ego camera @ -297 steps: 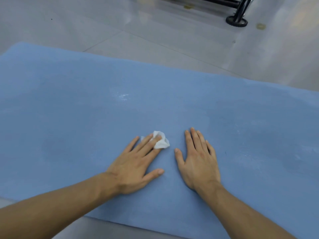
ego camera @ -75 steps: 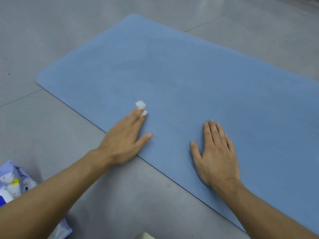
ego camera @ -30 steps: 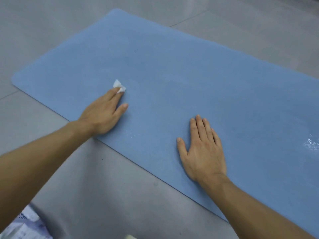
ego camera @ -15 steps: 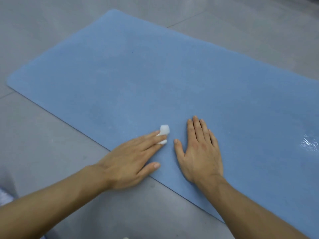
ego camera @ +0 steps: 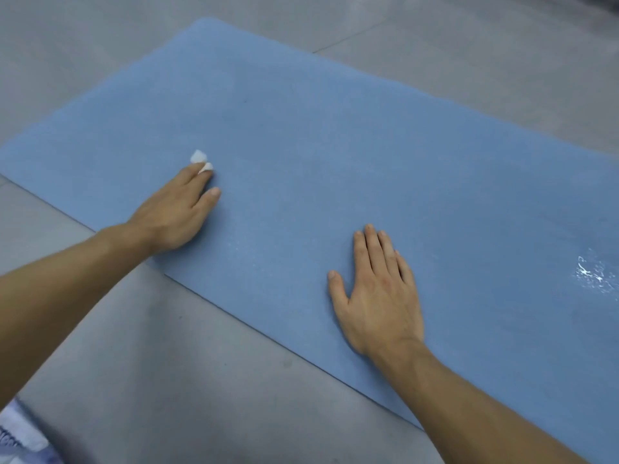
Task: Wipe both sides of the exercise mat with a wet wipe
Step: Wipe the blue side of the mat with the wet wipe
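1. Left hand (ego camera: pixel 174 212) has swung out left and farther across the mat (ego camera: pixel 335 145) since half a second ago, when it sat right beside the right hand's thumb; the wipe (ego camera: pixel 200 160) went with it. Right hand (ego camera: pixel 375 293) hasn't shifted.
2. Left hand: fingers stretched out, roughly straight and flat, pressing the wipe down on the mat. No fist round it. Thumb out to the side, touching the mat.
3. Wipe: small white wad, mostly under the left fingertips (ego camera: pixel 197 177). One bit pokes out past the tips on the far side and a smaller bit shows at the tips. Whether a finger pinches it, can't tell.
4. Right hand: palm down, fingers straight and close together, thumb spread, nothing held. It lies flat on the mat near the near edge, well apart from the left hand. Likely pinning the mat so it doesn't slide or ruck up under the strokes.
5. Mat: blue, flat on the floor (ego camera: pixel 201 380), running diagonally from near right to far left; the left end is in view.
6. Wet patch (ego camera: pixel 593 272) shines at the right edge, so that part looks already wiped.
7. Step, as judged: wiping the upper face toward the left end. Underside probably not done yet.
8. Pack (ego camera: pixel 16 437) at the near left corner, partly cut off.
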`<state>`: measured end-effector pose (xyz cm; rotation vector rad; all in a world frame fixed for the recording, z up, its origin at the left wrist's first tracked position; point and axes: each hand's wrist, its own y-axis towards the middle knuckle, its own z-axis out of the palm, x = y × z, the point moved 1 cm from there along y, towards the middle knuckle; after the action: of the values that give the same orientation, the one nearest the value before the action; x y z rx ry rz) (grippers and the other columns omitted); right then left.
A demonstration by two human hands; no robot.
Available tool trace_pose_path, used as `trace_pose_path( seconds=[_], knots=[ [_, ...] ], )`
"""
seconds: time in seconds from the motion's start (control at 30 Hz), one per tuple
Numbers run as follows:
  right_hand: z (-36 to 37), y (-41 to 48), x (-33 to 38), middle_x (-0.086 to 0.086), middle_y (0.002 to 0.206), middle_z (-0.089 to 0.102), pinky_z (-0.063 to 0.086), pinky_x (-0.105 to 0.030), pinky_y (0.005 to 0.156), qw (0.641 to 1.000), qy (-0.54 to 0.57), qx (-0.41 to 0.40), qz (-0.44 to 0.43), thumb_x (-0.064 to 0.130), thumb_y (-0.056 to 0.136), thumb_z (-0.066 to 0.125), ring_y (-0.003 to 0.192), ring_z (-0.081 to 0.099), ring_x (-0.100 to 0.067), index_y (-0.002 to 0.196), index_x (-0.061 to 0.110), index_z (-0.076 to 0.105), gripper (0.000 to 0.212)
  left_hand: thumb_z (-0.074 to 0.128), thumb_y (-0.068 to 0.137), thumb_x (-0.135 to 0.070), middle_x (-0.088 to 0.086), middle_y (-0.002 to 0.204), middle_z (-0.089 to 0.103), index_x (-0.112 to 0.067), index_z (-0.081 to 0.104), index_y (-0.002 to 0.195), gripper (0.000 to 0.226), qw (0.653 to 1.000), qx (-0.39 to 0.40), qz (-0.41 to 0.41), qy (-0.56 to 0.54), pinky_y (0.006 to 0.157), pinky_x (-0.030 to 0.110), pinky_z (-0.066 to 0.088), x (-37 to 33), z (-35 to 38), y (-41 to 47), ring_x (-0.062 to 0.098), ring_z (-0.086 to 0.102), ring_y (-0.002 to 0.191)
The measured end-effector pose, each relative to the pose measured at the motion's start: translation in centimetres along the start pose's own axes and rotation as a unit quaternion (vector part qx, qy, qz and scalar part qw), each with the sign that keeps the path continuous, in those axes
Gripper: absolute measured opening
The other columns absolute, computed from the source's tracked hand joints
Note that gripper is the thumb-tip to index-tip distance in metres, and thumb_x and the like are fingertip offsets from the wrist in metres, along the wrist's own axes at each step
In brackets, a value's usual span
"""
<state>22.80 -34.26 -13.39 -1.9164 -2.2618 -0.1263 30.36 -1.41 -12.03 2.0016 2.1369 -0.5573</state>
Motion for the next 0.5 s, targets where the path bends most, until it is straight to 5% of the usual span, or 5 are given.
trace_pose_path(
  seconds=[0.13,0.27,0.5],
  knots=[
    [0.0,0.0,0.0,0.001,0.171,0.004,0.008,-0.037,0.127,1.000,0.001,-0.004,0.001,0.060,0.096,0.014,0.157,-0.002,-0.015,0.163,0.017,0.010,0.080,0.023,0.108,-0.051,-0.003,0.171,-0.001,-0.013,0.015,0.163,0.067,0.992,0.033,0.123,0.017,0.115,0.009,-0.011,-6.8,2.6,0.5,0.004,-0.004,0.155],
    [0.1,0.1,0.0,0.000,0.171,0.006,0.009,-0.038,0.126,1.000,-0.002,-0.009,0.000,0.060,0.097,0.016,0.157,0.000,-0.016,0.163,0.016,0.012,0.079,0.014,0.098,-0.059,-0.001,0.170,-0.001,-0.012,0.016,0.162,0.080,0.965,0.052,0.257,0.028,0.122,0.016,-0.008,-10.8,5.6,-3.6,0.006,-0.005,0.156],
    [0.0,0.0,0.0,0.000,0.171,0.005,0.008,-0.037,0.127,1.000,0.000,-0.009,-0.001,0.059,0.097,0.016,0.157,0.000,-0.015,0.163,0.016,0.012,0.079,0.024,0.107,-0.050,-0.014,0.171,-0.005,-0.027,0.007,0.164,0.064,0.960,0.076,0.268,0.036,0.126,0.030,0.008,-7.6,4.6,-11.4,0.005,-0.003,0.156]
  ],
)
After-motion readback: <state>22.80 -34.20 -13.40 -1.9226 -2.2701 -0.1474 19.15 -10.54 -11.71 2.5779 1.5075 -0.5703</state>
